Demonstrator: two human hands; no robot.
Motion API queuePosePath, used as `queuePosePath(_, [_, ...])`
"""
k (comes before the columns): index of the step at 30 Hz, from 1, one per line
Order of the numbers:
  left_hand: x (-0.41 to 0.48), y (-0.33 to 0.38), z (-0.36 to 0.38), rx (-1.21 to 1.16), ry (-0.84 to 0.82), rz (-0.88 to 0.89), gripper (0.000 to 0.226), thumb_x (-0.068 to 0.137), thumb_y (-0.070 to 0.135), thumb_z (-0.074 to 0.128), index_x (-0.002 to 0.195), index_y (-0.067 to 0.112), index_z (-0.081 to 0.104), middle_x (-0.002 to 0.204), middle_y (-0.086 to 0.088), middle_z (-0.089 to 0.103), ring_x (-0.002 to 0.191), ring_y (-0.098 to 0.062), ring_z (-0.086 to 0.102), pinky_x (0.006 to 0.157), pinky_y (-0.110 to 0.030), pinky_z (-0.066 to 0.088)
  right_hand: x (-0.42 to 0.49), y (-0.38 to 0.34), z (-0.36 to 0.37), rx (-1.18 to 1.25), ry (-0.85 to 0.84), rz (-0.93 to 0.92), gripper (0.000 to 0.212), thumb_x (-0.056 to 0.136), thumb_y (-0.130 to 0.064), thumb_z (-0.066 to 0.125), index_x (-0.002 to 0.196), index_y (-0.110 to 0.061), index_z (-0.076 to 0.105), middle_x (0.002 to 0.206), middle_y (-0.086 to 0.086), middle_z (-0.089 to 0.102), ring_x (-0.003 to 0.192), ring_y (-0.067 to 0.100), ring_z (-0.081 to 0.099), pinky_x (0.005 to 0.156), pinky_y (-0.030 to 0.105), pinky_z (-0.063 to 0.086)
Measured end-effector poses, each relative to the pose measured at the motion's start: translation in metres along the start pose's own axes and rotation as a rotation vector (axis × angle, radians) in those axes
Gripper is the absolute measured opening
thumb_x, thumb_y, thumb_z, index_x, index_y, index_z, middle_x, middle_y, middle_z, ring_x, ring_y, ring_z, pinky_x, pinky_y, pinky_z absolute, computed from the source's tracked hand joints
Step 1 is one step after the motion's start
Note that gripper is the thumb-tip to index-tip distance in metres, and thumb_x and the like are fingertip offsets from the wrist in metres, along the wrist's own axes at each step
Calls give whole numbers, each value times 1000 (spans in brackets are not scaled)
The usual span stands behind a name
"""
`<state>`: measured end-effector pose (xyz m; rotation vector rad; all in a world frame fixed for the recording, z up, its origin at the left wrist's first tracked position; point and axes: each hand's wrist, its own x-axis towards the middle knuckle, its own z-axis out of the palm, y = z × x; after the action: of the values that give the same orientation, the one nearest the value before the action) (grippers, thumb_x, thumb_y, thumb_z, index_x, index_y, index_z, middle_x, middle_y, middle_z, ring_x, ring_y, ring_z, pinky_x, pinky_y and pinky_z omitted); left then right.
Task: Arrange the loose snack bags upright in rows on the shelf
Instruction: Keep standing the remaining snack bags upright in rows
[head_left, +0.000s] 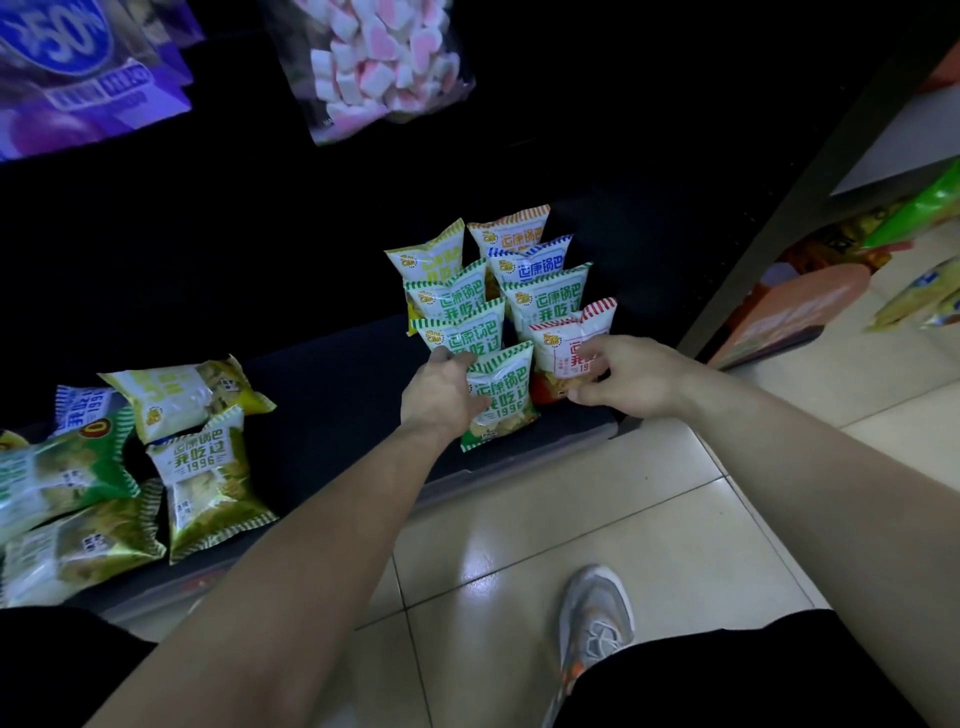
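Head view: a dark lower shelf (332, 395) in a shop aisle is seen from above, with pale floor tiles (571, 519) in front of it and one grey shoe (597, 618) planted on them.
Standing rows: eight snack bags are counted upright at the right end of the shelf, set in two files of four running front to back, each bag leaned on the one behind so that the labels face out.
Loose pile (130, 467): about seven bags are left lying flat and overlapped at the shelf's left end, well apart from the rows; the exact count is obscured at the picture's edge.
Left hand (447, 389): it is closed around the left side of the front green bag (501, 395), judged to be steadying it upright at the shelf lip.
Right hand (623, 371): its fingers are curled onto the front red-striped bag (571, 343), apparently to square it with its neighbour; whether it is pinched or only pressed cannot be told.
Progress: roughly half the bags are judged to be placed.
Above: a marshmallow bag (379, 62) and a purple pack (83, 73) are hung overhead, untouched.
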<state>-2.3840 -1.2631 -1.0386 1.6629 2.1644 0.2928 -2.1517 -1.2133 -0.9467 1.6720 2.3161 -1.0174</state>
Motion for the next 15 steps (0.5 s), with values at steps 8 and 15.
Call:
queuePosePath(8, [-5,-8,5,77,-1,13,67,85,41,69,144,24,41,138,-6,41,122,-29,46,86,-44,52,-1,1,-2,-18,-9,-3,74,83,-48,74,145,-20,46,138,3,54,121,20,53,100,31,42])
queuePosePath(15, [-1,-5,-1,179,-59,26,74,84,49,67,146,27,34,143,-4,40,129,-27,37,93,-42,46,5,-1,3,-35,-25,-3,78,81,-52,74,146,-21,44,141,4,52,122,21,53,102,34,43])
